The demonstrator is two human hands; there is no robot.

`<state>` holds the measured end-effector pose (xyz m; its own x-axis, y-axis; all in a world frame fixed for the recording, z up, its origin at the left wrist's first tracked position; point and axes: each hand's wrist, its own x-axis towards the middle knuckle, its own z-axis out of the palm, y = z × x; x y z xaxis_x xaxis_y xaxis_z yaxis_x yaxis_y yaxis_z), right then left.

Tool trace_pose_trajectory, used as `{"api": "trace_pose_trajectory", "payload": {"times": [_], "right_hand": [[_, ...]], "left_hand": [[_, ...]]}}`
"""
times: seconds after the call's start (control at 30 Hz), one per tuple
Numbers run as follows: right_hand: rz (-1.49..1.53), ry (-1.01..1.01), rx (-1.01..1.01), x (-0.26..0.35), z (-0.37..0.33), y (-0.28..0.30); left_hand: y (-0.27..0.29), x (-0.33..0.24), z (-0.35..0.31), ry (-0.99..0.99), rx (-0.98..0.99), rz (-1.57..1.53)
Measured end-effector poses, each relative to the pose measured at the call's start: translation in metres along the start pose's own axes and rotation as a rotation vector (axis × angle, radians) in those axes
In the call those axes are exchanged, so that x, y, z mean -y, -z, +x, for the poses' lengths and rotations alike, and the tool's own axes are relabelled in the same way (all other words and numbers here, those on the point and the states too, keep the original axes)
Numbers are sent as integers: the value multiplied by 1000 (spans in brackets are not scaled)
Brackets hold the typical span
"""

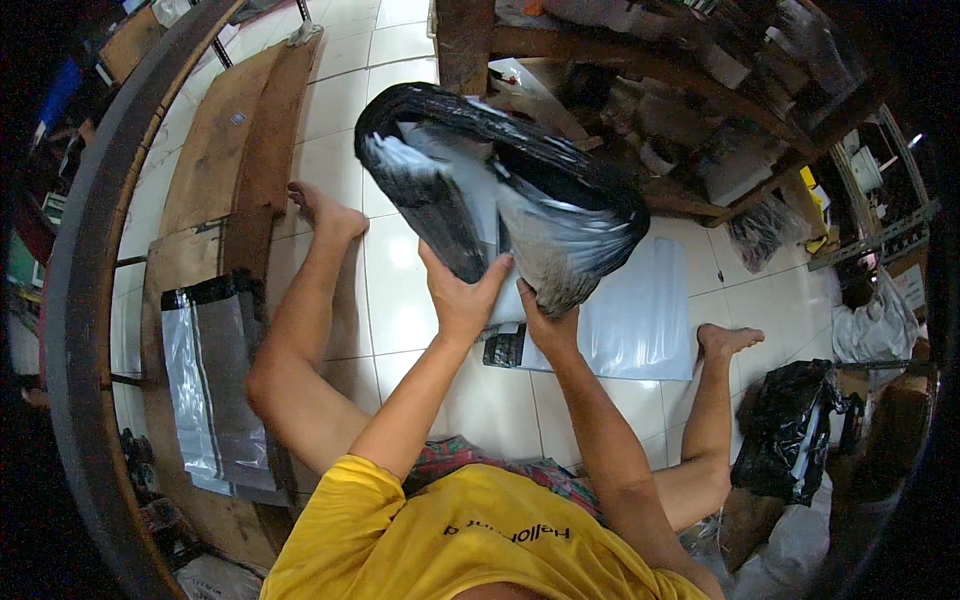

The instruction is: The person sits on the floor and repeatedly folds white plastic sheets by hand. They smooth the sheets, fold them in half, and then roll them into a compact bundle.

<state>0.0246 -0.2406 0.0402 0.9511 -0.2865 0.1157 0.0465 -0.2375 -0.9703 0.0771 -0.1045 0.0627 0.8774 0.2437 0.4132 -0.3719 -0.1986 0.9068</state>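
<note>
I sit on a white tiled floor with my legs spread apart. Both hands hold up a thick, curled bundle of black-and-grey plastic mailer bags (500,190) in front of me. My left hand (462,295) grips the bundle's lower left part, fingers wrapped on its edge. On the lower right part sits my right hand (548,325), gripping from underneath. Below the bundle, a flat white plastic bag (640,320) lies on the floor between my feet, with a small black item (503,347) at its near left corner.
A stack of grey mailer bags (210,385) lies on brown cardboard (215,150) at my left. A wooden shelf (690,110) with clutter stands ahead at the right. A black plastic bag (790,430) sits by my right leg. A curved dark rail (90,270) runs along the left.
</note>
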Motion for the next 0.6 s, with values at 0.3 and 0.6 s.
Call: {"api": "trace_pose_trajectory", "payload": {"times": [0.3,0.6], "right_hand": [[-49,100,-45,0,18,9],[-224,48,650,98,80,88]], "left_hand": [[15,3,27,-40,-75,93],[109,-24,-10,446,99,37]]}}
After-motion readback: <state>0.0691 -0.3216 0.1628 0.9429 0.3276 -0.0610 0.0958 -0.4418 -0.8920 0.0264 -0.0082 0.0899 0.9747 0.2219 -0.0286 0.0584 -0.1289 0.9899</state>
